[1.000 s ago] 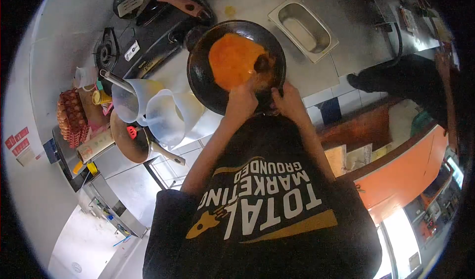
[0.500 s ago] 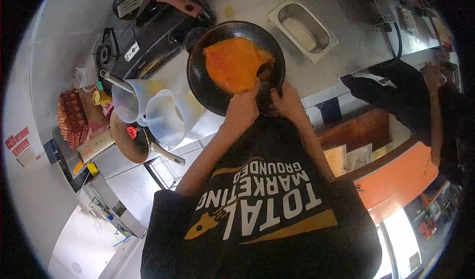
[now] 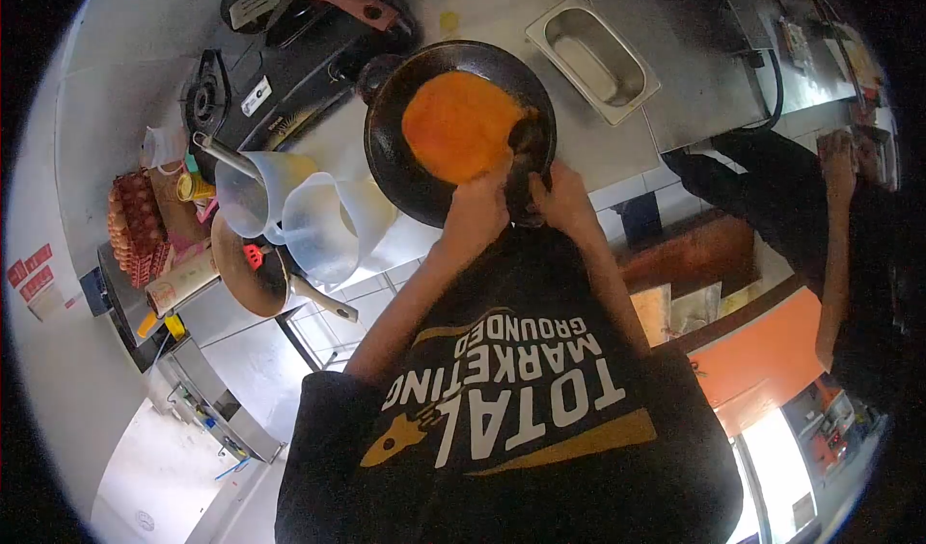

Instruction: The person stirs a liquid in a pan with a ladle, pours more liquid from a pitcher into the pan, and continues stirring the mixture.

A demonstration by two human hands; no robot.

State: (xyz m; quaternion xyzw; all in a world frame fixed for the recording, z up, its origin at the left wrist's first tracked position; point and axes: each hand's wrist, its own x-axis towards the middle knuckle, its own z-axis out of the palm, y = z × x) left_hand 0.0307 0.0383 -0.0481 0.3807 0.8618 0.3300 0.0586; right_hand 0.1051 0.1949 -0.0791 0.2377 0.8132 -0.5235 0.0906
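Observation:
A black wok-like pan [image 3: 391, 173] sits before me at the counter's edge, its dark knob-like handle pointing to the upper left. In it lies a flat orange round of food [image 3: 453, 124], with a dark patch at its right edge. My left hand [image 3: 479, 202] is closed over the pan's near rim, fingertips right at the lower edge of the orange round; I cannot tell what it pinches. My right hand [image 3: 564, 202] grips the pan's near right rim, thumb on top.
A steel tray [image 3: 593, 59] lies right of the pan. Left stand two translucent jugs [image 3: 333, 231], a frying pan [image 3: 246, 279] with a red utensil, and egg trays [image 3: 135, 226]. A black gas stove [image 3: 289, 100] is behind. A co-worker's arm [image 3: 837, 226] shows at far right.
The orange round has lost its pointed left corner and looks rounder. The dark patch at its edge has shifted slightly right and up. The co-worker's arm has moved; my right hand stays at the rim.

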